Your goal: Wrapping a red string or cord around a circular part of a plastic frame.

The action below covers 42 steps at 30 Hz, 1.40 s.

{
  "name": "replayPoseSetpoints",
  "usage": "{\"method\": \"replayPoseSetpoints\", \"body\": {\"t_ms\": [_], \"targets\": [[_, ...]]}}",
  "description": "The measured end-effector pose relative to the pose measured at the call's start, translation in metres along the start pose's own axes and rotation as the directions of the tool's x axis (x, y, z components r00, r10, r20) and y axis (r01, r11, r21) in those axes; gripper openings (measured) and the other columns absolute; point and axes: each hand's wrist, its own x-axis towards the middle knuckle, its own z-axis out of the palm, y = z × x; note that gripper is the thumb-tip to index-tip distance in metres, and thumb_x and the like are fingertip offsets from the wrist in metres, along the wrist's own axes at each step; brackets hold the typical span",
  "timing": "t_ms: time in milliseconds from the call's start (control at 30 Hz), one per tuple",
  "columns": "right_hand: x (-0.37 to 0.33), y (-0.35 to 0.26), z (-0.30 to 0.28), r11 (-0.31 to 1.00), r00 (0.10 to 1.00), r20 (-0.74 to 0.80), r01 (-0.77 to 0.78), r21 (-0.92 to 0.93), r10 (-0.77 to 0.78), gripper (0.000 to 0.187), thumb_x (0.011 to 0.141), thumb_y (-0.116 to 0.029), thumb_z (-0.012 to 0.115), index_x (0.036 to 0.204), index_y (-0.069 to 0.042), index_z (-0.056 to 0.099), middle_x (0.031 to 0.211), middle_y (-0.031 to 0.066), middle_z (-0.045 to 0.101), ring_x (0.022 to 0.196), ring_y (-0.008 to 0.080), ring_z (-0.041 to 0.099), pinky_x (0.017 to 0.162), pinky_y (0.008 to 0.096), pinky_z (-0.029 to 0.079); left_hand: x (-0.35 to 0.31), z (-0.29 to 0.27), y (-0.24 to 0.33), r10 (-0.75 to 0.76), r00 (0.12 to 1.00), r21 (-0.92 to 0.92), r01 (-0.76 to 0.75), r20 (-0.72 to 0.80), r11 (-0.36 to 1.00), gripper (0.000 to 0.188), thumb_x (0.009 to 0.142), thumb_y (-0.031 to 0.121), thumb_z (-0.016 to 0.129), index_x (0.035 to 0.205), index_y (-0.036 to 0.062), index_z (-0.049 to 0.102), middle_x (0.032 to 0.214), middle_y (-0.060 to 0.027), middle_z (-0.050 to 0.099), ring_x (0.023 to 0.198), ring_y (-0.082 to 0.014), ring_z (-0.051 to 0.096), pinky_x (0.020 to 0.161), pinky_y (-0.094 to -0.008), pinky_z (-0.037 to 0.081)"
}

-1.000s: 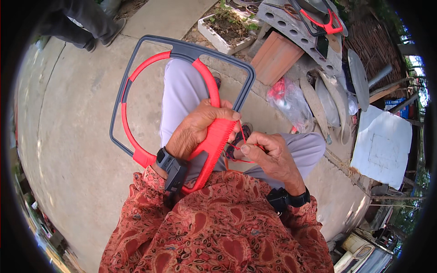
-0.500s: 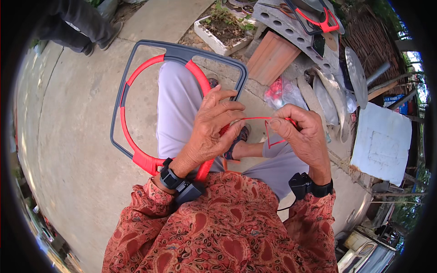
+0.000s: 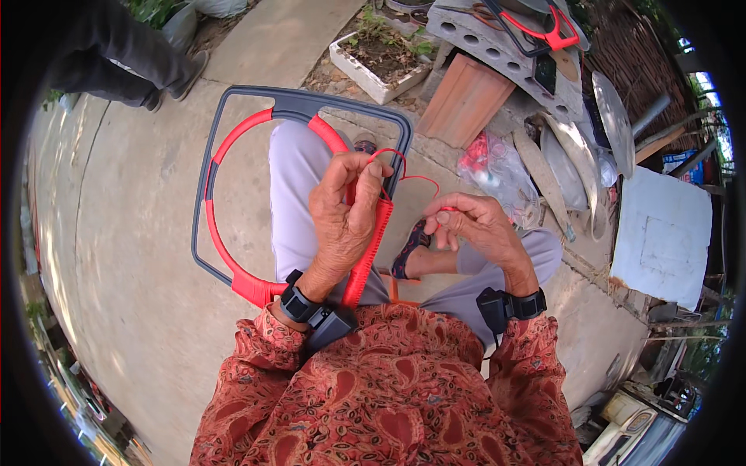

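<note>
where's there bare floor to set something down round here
Widest: pale concrete floor left of the red-wound grey plastic frame, below another person's dark-trousered legs. Smaller: between the red patterned right sleeve and flat white panel. Crowded: upper right, with its grey holed block, reddish ridged slab and clear plastic bag.

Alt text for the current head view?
A person's left hand and right hand hold slack red cord between them, beside a dark grey frame partly wrapped in red that lies over the left leg. Another person's legs show at upper left.
</note>
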Motion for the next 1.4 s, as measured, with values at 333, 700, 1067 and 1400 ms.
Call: {"method": "replayPoseSetpoints", "body": {"t_ms": [333,700,1067,1400], "targets": [[0.085,0.048,0.036,0.971,0.982,-0.118,0.167,0.170,-0.148,0.018,0.091,-0.018,0.066,0.103,-0.005,0.066,0.083,0.0004,0.066,0.068,0.0062,0.060,0.054,0.0201,0.044,0.008,0.006,-0.006,0.371,0.928,0.471,-0.340,0.028,0.814,0.016,0.076,-0.006,0.063,0.089,0.0021,0.058,0.094,-0.0118,0.061,0.091,-0.0291,0.055,0.083,-0.0392,0.044],[0.082,0.029,0.045,0.898,0.934,-0.202,0.342,0.276,-0.294,0.032,0.087,-0.007,0.069,0.114,-0.003,0.055,0.091,0.0029,0.066,0.078,0.0065,0.060,0.061,0.0211,0.049,0.005,0.002,0.003,0.310,0.949,0.599,-0.284,0.063,0.749,0.011,0.079,0.003,0.068,0.090,0.0016,0.068,0.116,-0.0160,0.059,0.108,-0.0305,0.048,0.093,-0.0392,0.039],[0.080,0.020,0.052,0.913,0.909,-0.242,0.380,0.149,-0.339,0.025,0.087,-0.006,0.069,0.103,-0.002,0.050,0.090,0.0044,0.066,0.080,0.0075,0.061,0.061,0.0223,0.051,0.004,0.006,0.004,0.311,0.948,0.630,-0.282,0.067,0.724,0.009,0.080,-0.002,0.061,0.088,-0.0029,0.061,0.124,-0.0228,0.051,0.114,-0.0385,0.044,0.098,-0.0449,0.035],[0.081,0.024,0.053,0.914,0.907,-0.251,0.380,0.142,-0.338,0.031,0.086,-0.007,0.071,0.096,-0.004,0.041,0.090,0.0070,0.065,0.081,0.0105,0.064,0.059,0.0234,0.053,0.002,-0.007,0.010,0.238,0.960,0.565,-0.280,0.148,0.776,0.004,0.081,-0.001,0.060,0.086,-0.0016,0.060,0.129,-0.0236,0.049,0.117,-0.0378,0.045,0.098,-0.0443,0.037]]}}
